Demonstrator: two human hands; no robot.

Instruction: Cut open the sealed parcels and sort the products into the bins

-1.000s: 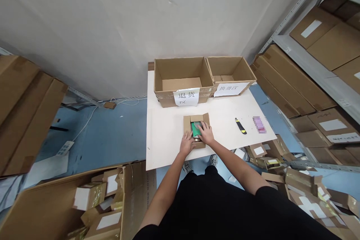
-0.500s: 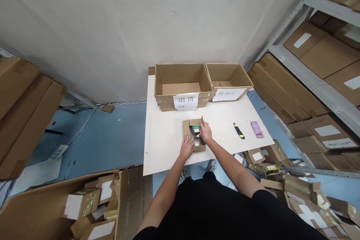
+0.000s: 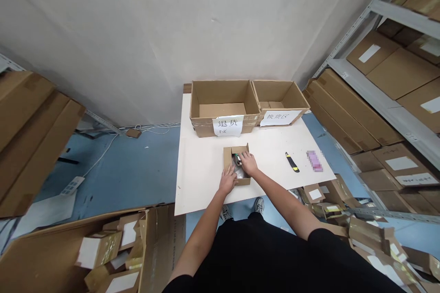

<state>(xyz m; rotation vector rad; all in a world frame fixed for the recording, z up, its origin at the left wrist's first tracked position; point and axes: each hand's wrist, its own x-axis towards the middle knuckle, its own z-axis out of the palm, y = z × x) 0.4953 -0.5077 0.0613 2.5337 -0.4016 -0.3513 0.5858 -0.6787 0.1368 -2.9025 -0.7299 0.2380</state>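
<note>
A small open cardboard box (image 3: 243, 182) sits near the front of the white table, its left flap folded outward. Clear plastic wrapping (image 3: 239, 173) shows inside it. My left hand (image 3: 228, 180) grips the left side of this box, fingers over the edge by the flap. My right hand (image 3: 248, 163) reaches in from the right, its fingers closed on a small green, white and black packaged item (image 3: 238, 160). That item is mostly covered by the fingers, so its kind cannot be made out. To the right lies a black and yellow utility knife (image 3: 292, 162).
Two larger open cartons with paper signs, one left (image 3: 225, 129) and one right (image 3: 280, 119), stand at the table's (image 3: 199, 169) back. A blurred pink-purple thing (image 3: 314, 160) lies at right. Shelving (image 3: 388, 91) with cartons flanks the right; a big carton (image 3: 161, 247) of boxes stands lower left.
My right hand has moved slightly left and further over the packaged item, covering more of it. My left hand stays at the box's left side.
</note>
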